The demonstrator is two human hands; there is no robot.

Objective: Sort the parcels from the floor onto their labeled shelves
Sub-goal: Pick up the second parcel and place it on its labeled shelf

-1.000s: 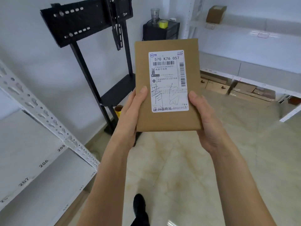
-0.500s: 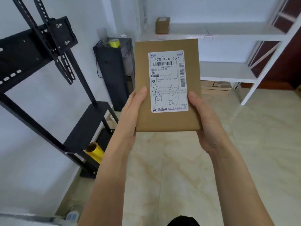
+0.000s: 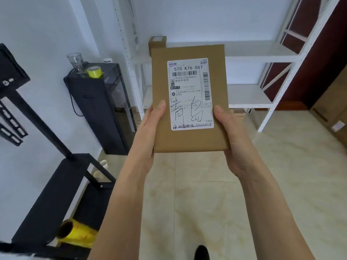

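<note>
I hold a flat brown cardboard parcel (image 3: 189,139) upright in front of me, its white shipping label (image 3: 190,93) facing me with "570 K76 057" printed and black handwriting below. My left hand (image 3: 150,132) grips its lower left edge, thumb on the front. My right hand (image 3: 230,136) grips the lower right edge the same way. Behind the parcel stands a white metal shelf unit (image 3: 262,55), with a small brown box (image 3: 157,43) on its upper board at the left end.
A black cabinet (image 3: 101,109) with a glass (image 3: 75,61) and a yellow tape roll (image 3: 94,72) stands left of the shelf. A black stand (image 3: 47,194) fills the lower left, a yellow film roll (image 3: 75,234) beside it. Cardboard boxes (image 3: 332,109) sit at the far right. Beige tiled floor (image 3: 206,203) lies ahead.
The view has swung right: the black stand slid left, and the white shelf unit now sits straight ahead and closer. The parcel stays held the same way in both hands.
</note>
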